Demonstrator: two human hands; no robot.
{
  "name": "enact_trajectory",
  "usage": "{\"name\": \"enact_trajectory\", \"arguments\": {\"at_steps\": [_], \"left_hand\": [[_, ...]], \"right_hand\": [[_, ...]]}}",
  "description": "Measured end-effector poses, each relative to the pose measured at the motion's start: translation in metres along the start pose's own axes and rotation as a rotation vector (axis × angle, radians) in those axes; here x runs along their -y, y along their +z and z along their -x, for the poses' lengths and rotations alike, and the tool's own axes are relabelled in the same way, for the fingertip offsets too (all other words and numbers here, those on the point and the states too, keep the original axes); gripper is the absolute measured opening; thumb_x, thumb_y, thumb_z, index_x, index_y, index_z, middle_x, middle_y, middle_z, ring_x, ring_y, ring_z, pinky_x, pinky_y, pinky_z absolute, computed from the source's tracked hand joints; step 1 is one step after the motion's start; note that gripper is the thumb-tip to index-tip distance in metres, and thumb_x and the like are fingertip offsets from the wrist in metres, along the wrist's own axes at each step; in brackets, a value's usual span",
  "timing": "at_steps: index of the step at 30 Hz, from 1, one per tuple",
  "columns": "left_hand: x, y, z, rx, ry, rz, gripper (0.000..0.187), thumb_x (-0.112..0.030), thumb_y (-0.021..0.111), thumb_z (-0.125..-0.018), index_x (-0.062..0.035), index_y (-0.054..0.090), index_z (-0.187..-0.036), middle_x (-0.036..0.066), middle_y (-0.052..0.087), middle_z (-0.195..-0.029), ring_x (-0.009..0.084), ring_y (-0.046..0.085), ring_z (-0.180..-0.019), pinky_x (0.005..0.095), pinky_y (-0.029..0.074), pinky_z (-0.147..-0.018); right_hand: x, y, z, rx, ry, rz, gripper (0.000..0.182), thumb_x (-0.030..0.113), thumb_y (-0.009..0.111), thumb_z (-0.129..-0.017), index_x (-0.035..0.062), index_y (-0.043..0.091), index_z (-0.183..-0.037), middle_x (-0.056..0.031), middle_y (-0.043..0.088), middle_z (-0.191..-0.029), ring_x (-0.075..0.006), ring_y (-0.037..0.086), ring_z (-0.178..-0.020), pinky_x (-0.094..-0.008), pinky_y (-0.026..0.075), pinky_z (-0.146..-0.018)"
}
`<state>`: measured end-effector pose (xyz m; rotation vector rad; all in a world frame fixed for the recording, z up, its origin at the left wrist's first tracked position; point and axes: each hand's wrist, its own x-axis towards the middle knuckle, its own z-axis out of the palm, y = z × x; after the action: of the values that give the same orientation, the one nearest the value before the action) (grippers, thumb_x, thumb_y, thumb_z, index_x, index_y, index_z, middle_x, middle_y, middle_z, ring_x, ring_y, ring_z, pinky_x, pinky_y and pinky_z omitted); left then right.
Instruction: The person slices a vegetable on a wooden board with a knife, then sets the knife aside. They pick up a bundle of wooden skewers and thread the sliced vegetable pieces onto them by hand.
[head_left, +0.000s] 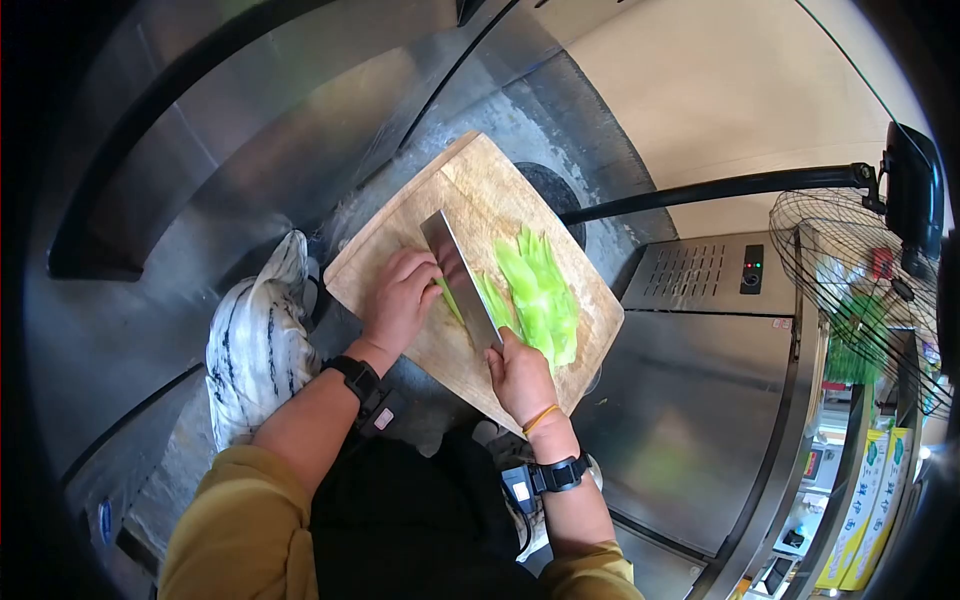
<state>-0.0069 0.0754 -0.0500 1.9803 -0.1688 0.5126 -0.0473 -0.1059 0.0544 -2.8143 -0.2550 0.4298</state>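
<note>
My right hand [523, 378] is wrapped round the handle of a cleaver [457, 265], whose wide blade stands across the wooden cutting board [400, 235]. My left hand [397, 297] has its fingers curled down on the board, pressing a thin green vegetable piece [452, 302] close to the blade's left face. To the right of the blade lies a loose spread of pale green vegetable slices [541, 300], partly overlapping. A few more slices [492, 300] lie right against the cleaver. The left fingertips are partly hidden.
A white sack with dark streaks [262, 350] is left of my left forearm. Behind the board stands a fan with a black pole [720, 190]. A stainless steel cabinet [680, 420] is on the right, beside shelves with yellow boxes [865, 510].
</note>
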Motion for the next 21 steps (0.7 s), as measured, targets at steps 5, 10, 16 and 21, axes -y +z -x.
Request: {"name": "enact_trajectory", "arguments": {"at_steps": [5,10,16,21], "left_hand": [[0.001,-0.001,0.0,0.001,-0.021,0.002,0.021,-0.002,0.072,-0.069,-0.0039,0.061,-0.087,0.008,0.06,-0.101,0.0303,0.056,-0.103,0.0397,0.046,-0.088],[0.0,0.0,0.001,0.011,-0.021,-0.002,0.02,-0.003,0.072,-0.071,-0.0032,0.061,-0.088,0.009,0.06,-0.102,0.0311,0.056,-0.105,0.0401,0.046,-0.09],[0.001,0.0,0.001,0.025,-0.003,0.002,0.017,-0.003,0.071,-0.073,-0.003,0.061,-0.088,0.009,0.06,-0.103,0.0309,0.055,-0.106,0.0397,0.046,-0.091],[0.004,0.0,0.003,0.005,-0.005,0.004,0.017,-0.003,0.071,-0.073,-0.0038,0.061,-0.087,0.008,0.059,-0.102,0.0292,0.056,-0.105,0.0387,0.046,-0.09]], "right_hand": [[0.002,-0.001,-0.004,0.021,0.005,-0.006,0.021,0.015,0.059,-0.09,0.0024,0.055,-0.106,-0.0251,0.063,-0.075,-0.0442,0.062,-0.073,-0.052,0.05,-0.066],[0.001,0.016,-0.027,0.019,0.016,0.015,0.027,0.014,0.062,-0.088,-0.0008,0.056,-0.11,-0.0267,0.064,-0.077,-0.0443,0.063,-0.074,-0.0492,0.051,-0.067],[-0.01,0.022,-0.028,-0.111,0.015,-0.154,0.028,0.017,0.063,-0.089,-0.0005,0.056,-0.109,-0.0257,0.065,-0.08,-0.043,0.064,-0.076,-0.0483,0.051,-0.068],[-0.007,0.013,-0.007,-0.091,0.048,-0.239,0.024,0.017,0.062,-0.089,0.0014,0.056,-0.107,-0.0241,0.065,-0.082,-0.0426,0.064,-0.078,-0.048,0.051,-0.068]]}}
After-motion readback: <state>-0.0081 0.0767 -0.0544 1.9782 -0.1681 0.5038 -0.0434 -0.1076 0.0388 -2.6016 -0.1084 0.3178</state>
